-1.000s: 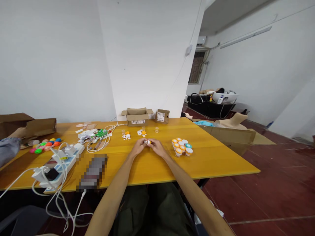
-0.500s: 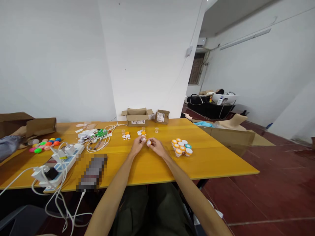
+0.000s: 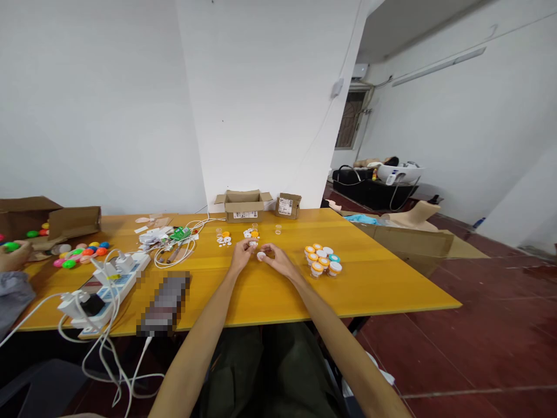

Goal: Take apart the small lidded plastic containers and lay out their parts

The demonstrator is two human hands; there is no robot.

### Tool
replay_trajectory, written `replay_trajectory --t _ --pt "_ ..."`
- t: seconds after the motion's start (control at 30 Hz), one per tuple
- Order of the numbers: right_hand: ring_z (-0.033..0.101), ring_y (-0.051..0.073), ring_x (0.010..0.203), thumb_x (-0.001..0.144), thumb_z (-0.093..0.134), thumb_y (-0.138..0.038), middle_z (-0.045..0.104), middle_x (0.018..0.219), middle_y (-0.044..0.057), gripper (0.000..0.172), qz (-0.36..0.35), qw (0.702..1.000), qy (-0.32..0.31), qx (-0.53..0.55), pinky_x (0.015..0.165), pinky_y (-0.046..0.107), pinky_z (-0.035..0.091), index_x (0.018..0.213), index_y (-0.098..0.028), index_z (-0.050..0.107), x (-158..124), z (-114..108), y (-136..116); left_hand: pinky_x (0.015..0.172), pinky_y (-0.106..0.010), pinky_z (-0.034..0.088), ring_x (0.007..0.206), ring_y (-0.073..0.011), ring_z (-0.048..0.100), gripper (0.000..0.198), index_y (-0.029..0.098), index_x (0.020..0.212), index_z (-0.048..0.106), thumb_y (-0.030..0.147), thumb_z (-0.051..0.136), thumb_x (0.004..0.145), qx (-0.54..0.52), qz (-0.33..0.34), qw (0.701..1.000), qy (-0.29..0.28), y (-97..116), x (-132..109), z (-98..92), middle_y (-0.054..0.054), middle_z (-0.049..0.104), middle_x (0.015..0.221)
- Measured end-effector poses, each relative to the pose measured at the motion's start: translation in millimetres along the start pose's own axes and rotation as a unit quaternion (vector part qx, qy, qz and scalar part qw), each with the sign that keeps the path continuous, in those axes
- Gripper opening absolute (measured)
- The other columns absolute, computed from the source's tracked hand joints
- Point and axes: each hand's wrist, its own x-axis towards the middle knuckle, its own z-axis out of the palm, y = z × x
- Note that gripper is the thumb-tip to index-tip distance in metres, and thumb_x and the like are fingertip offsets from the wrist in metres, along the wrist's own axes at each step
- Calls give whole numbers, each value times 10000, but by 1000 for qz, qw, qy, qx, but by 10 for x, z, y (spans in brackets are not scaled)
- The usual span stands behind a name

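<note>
Since 1 second ago our 2 hands have drawn apart: then they were bunched together round 1 small piece, and now each has its own part. Our left hand has its fingers pinched shut on a small vial, held just above the surface. It is too small for us to tell which way its long axis runs. Our right hand has thumb and forefinger closed on a white cap, its round face turned toward us. That cap sits just right of the left fingertips and a little nearer to us than the vial, close beside it but apart. Neither hand is the nearer, as each already grips its part.

Right of the right fingers, near but not touching, stands a cluster of small jars with orange, white and teal lids. Beyond the left fingers lie loose caps, and beyond the right fingers 1 clear vial. Behind those are 2 open cardboard boxes. Well to the left of the left fingers we see cables, a power strip and coloured balls. At the far left edge another person's hand now holds a green ball, where only a sleeve showed before.
</note>
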Motion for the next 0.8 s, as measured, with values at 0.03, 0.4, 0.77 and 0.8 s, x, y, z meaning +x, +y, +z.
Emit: replay_trajectory --t 0.03,0.4,0.77,0.8 --pt "677 216 954 768 709 -428 734 998 42 277 -2 1000 2 8 911 381 523 955 -230 658 1 3 -4 657 -275 522 701 -167 633 176 196 850 718 294 738 705 7 -1 1000 -8 10 -6 6 -3 710 757" --pt "650 194 753 850 585 -477 728 783 19 285 8 1000 9 9 732 311 516 780 -213 668 21 -47 -46 697 -270 510 751 -173 660 230 186 785 686 326 810 653 55 0 996 -69 74 -77 80 -6 705 748" --pt "591 191 725 906 477 -513 664 732 5 344 3 999 13 -36 704 300 475 744 -232 594 41 -43 18 760 -312 534 816 -210 691 258 175 801 740 368 834 658 28 -30 995 -96 126 -63 63 -48 747 774" --pt "584 193 719 915 459 -523 649 717 3 361 0 999 13 -44 699 301 470 729 -237 577 42 -37 32 768 -313 534 822 -211 692 260 176 799 742 374 835 657 27 -30 995 -94 128 -62 63 -50 751 783"
